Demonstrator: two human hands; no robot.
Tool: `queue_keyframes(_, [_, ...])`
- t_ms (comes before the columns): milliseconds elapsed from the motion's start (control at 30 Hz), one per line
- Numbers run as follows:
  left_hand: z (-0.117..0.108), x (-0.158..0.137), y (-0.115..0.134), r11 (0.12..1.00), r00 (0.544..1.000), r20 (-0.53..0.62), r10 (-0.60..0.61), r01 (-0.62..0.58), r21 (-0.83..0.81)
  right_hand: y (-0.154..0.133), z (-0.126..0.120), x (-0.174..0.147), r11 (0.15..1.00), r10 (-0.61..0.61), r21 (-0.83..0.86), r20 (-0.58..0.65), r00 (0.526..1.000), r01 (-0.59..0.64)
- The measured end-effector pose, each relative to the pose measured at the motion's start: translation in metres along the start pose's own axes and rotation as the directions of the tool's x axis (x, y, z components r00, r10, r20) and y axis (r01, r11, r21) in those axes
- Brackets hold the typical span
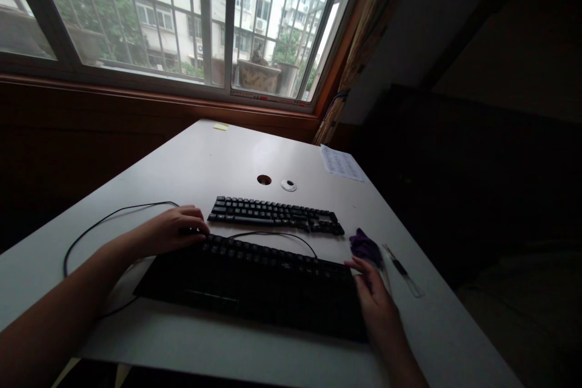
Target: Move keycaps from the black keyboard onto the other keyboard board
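A wide black keyboard (254, 291) lies at a slant near the front of the table, its keys along the far side and a broad dark section nearest me. My left hand (184, 229) has its fingers curled at the keyboard's far left corner. At the right end, my right hand (371, 284) grips the edge, thumb and fingers around it. Just beyond sits a second black set of keys (273, 213), with gaps in its right part. Between the two runs a thin black cable (273, 233). Much of the front keyboard is too dark to make out.
Right of the keyboards lie a crumpled purple cloth (365, 247) and a slim tool with wire loops (401, 268). Farther back are a cable hole (264, 180), a white round cap (288, 185), a printed sheet (341, 162) and a yellow note (220, 127). A window (182, 30) stands behind.
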State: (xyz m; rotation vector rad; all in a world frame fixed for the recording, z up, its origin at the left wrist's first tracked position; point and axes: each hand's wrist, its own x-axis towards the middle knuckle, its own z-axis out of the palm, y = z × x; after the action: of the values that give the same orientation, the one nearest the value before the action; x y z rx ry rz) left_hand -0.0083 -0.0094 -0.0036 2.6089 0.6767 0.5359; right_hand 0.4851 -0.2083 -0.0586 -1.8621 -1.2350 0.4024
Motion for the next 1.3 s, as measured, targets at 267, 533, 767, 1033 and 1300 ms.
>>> queue_keyframes(267, [0.005, 0.0, -0.004, 1.0, 1.0, -0.009, 0.027, -0.027, 0.002, 0.008, 0.001, 0.004, 1.0, 0.004, 0.003, -0.017, 1.0, -0.003])
queue_keyframes(533, [0.001, 0.0, -0.001, 0.999, 0.994, -0.111, 0.014, -0.019, -0.038, 0.005, -0.001, 0.003, 0.997, 0.026, -0.065, -0.072, 0.997, -0.03])
queue_keyframes(767, [-0.032, -0.017, -0.002, 0.985, 0.98, -0.111, -0.163, 0.155, -0.079, -0.009, 0.002, 0.001, 0.974, -0.177, -0.16, -0.078, 0.981, 0.162])
queue_keyframes(1033, [-0.041, -0.034, 0.009, 0.966, 0.964, 0.11, -0.241, 0.249, -0.065, -0.056, 0.022, -0.012, 0.806, -0.493, -0.197, 0.297, 0.818, 0.558])
queue_keyframes(1300, [-0.029, -0.073, 0.024, 0.966, 0.966, 0.033, -0.257, 0.256, 0.035, -0.123, 0.087, 0.0, 0.766, -0.493, -0.157, 0.478, 0.726, 0.624])
